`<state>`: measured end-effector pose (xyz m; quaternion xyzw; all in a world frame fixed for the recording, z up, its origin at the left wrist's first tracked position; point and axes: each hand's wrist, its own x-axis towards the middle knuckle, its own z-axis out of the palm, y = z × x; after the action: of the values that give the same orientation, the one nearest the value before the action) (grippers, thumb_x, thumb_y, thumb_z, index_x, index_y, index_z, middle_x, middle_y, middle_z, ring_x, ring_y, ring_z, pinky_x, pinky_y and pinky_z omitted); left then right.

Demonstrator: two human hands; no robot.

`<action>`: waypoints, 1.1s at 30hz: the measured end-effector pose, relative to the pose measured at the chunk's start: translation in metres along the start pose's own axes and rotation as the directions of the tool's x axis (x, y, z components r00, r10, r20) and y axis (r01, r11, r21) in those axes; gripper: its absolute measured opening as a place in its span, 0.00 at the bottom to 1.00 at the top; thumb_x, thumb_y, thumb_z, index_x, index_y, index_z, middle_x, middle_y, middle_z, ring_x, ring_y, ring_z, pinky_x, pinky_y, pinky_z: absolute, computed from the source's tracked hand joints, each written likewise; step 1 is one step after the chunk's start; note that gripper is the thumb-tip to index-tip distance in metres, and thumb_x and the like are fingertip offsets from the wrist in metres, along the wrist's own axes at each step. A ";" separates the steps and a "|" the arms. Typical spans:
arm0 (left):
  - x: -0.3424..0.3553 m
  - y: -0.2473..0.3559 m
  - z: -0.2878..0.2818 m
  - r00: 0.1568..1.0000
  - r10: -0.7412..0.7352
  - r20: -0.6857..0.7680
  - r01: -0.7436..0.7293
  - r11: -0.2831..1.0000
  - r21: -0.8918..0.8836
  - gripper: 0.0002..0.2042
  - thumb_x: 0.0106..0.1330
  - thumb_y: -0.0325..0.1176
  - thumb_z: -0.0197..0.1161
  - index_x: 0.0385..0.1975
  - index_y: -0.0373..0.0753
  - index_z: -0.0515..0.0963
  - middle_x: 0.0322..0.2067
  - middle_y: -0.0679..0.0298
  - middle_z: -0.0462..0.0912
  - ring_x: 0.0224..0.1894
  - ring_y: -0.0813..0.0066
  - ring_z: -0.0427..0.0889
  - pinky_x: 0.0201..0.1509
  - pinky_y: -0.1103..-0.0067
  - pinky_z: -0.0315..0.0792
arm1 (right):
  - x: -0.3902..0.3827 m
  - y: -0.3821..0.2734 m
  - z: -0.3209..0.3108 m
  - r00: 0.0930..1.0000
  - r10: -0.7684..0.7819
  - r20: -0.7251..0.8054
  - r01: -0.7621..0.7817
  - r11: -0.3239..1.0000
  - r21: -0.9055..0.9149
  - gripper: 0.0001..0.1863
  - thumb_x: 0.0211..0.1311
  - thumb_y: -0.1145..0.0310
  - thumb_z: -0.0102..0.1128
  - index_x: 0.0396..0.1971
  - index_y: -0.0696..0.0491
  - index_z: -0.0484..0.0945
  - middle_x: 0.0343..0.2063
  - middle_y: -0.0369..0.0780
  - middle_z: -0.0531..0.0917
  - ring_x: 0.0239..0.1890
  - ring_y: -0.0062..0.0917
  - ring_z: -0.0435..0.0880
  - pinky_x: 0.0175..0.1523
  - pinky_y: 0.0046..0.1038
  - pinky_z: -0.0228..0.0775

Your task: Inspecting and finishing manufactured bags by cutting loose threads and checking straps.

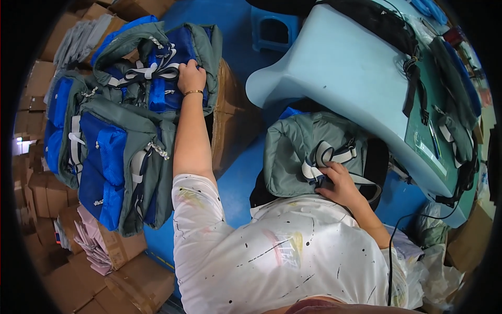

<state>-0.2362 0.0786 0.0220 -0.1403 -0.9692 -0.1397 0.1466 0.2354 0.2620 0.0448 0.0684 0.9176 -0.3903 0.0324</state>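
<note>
Against the person's white, dark-flecked shirt (272, 235) sits a grey-green fabric bag (287, 149), its white-and-navy striped strap (323, 153) pinched between thumb and fingers of the right hand (342, 186). Farther left, the left hand (192, 78) curls on a blue-and-green fabric bag (180, 43); whether it grips, I cannot tell.

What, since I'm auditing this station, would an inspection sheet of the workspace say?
Surface: pale blue tabletop curves down at left; green section at right.
Job's things: grey-green bag before the torso; blue-and-grey-green bags piled at left.
Clutter: pen-like items on the green section; plastic bags at lower right.
Hands: left hand on the pile's upper bag; right hand at the front bag's strap.
Cables: black cable by the right arm.
Surroundings: cartons at left; blue stool beyond.
</note>
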 end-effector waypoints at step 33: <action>-0.195 -0.004 -0.065 0.821 -0.270 0.503 0.457 -0.216 -0.863 0.12 0.68 0.34 0.55 0.44 0.33 0.74 0.25 0.71 0.73 0.26 0.83 0.72 0.33 0.85 0.66 | -0.002 0.006 0.002 0.999 0.009 -0.046 -0.007 0.999 0.050 0.30 0.39 0.66 0.73 0.48 0.52 0.74 0.52 0.48 0.72 0.52 0.44 0.70 0.57 0.37 0.62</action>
<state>-0.0423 0.0093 0.0177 0.0806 -0.5530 -0.8214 -0.1138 0.2381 0.2640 0.0394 0.0820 0.9078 -0.4112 0.0109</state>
